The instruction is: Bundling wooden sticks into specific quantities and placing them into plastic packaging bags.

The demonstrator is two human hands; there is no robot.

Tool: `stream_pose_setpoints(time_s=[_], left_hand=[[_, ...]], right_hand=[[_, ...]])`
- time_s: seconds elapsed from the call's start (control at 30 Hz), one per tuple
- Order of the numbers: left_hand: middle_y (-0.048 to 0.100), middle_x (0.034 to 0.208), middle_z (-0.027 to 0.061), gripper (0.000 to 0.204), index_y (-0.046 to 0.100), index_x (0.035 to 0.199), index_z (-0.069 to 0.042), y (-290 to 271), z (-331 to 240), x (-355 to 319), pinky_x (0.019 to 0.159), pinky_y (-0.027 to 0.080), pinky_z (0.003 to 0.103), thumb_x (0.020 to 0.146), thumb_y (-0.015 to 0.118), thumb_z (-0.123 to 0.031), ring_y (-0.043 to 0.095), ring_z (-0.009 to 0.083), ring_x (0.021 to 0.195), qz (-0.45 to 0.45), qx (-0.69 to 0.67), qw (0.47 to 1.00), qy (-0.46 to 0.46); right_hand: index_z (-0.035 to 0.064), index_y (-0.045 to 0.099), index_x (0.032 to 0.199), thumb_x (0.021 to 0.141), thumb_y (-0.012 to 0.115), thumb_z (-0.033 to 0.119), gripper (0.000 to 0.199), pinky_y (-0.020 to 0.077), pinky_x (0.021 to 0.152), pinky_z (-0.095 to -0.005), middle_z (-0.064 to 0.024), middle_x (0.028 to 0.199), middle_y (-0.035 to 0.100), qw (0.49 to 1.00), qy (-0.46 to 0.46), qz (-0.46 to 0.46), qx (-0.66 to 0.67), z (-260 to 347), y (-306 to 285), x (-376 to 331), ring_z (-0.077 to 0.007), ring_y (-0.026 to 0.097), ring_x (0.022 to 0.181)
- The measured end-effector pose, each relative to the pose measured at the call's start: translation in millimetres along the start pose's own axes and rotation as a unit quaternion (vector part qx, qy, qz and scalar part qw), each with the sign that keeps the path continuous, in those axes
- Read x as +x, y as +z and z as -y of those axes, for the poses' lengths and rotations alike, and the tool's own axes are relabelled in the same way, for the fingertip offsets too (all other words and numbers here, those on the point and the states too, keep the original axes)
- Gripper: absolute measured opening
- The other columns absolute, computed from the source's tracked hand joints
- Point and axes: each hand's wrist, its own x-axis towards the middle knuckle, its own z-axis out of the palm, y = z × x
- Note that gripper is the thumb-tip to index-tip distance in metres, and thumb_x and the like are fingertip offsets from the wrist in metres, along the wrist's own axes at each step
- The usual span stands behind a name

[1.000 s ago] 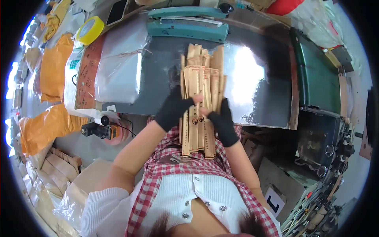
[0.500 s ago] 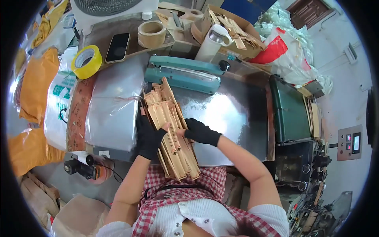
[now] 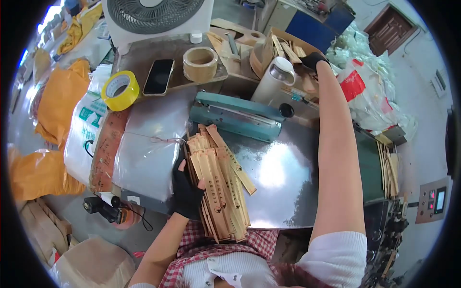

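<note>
My left hand (image 3: 188,194), in a black fingerless glove, is closed around the left side of a thick stack of long, flat, tan wooden strips (image 3: 221,192). Dark marks are printed along them. The stack leans over the near table edge, and one strip (image 3: 235,165) lies askew on its right side. My right arm stretches far forward, its gloved hand (image 3: 314,60) at the right side of a cardboard box (image 3: 259,60) that holds more tan pieces (image 3: 288,50). The fingers of that hand are mostly hidden.
Behind the stack stands a teal bar sealer (image 3: 240,115), with a white bottle (image 3: 273,79) beyond it. Clear plastic sheets (image 3: 149,139) lie to the left. A yellow tape roll (image 3: 120,91), phone (image 3: 159,77), tan tape roll (image 3: 200,65) and fan (image 3: 156,14) are farther back.
My right hand has let go of the stack and reached forward right to the box. My left hand stays on the strips, and one strip now slants off the right side. The view has shifted.
</note>
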Motion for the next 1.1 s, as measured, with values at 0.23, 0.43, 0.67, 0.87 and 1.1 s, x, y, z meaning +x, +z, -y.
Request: stream_pose_setpoints(time_s=[0.23, 0.43, 0.67, 0.87, 1.1], left_hand=[[0.046, 0.125, 0.0176, 0.079, 0.033, 0.136, 0.003, 4, 4, -2, 0.101, 0.036, 0.037, 0.074, 0.071, -0.026, 0.047, 0.0290, 0.117, 0.041, -0.069, 0.997, -0.017], [0.045, 0.127, 0.0184, 0.075, 0.033, 0.135, 0.004, 5, 5, 4, 0.103, 0.035, 0.037, 0.077, 0.069, -0.026, 0.044, 0.0287, 0.120, 0.051, -0.048, 0.998, -0.002], [0.046, 0.124, 0.0175, 0.073, 0.034, 0.134, 0.003, 1, 5, -2, 0.101, 0.036, 0.037, 0.079, 0.070, -0.028, 0.045, 0.0279, 0.118, 0.038, -0.040, 0.998, -0.011], [0.045, 0.124, 0.0135, 0.069, 0.034, 0.134, 0.001, 5, -4, 2, 0.099, 0.039, 0.035, 0.082, 0.069, -0.026, 0.047, 0.0241, 0.116, 0.048, -0.067, 0.996, 0.038], [0.046, 0.125, 0.0161, 0.069, 0.035, 0.134, 0.001, 9, 18, -3, 0.101, 0.037, 0.036, 0.081, 0.071, -0.024, 0.046, 0.0260, 0.118, 0.023, -0.084, 0.996, 0.019]], right_hand=[[0.0104, 0.069, 0.096, 0.073, 0.071, 0.038, 0.036, 0.0475, 0.065, -0.0330, -0.0065, 0.083, 0.061, 0.915, 0.131, 0.031, 0.379, -88, -19, 9, -0.0191, 0.055, 0.068], [-0.0004, 0.063, 0.096, 0.078, 0.068, 0.030, 0.036, 0.0455, 0.066, -0.0309, -0.0066, 0.082, 0.060, 0.840, 0.040, -0.059, 0.539, -140, -16, -18, -0.0177, 0.056, 0.074], [0.0044, 0.052, 0.123, 0.088, 0.060, 0.017, 0.038, 0.0511, 0.077, -0.0301, -0.0078, 0.105, 0.062, 0.683, -0.138, -0.088, 0.712, -52, 21, -233, -0.0151, 0.062, 0.092], [0.0059, 0.054, 0.119, 0.085, 0.063, 0.013, 0.035, 0.0520, 0.070, -0.0285, -0.0067, 0.098, 0.064, 0.697, -0.046, 0.065, 0.712, -11, 92, -371, -0.0155, 0.064, 0.086], [0.0019, 0.053, 0.119, 0.085, 0.063, 0.013, 0.036, 0.0540, 0.072, -0.0309, -0.0093, 0.097, 0.064, 0.658, -0.014, 0.157, 0.736, 2, 117, -400, -0.0181, 0.065, 0.085]])
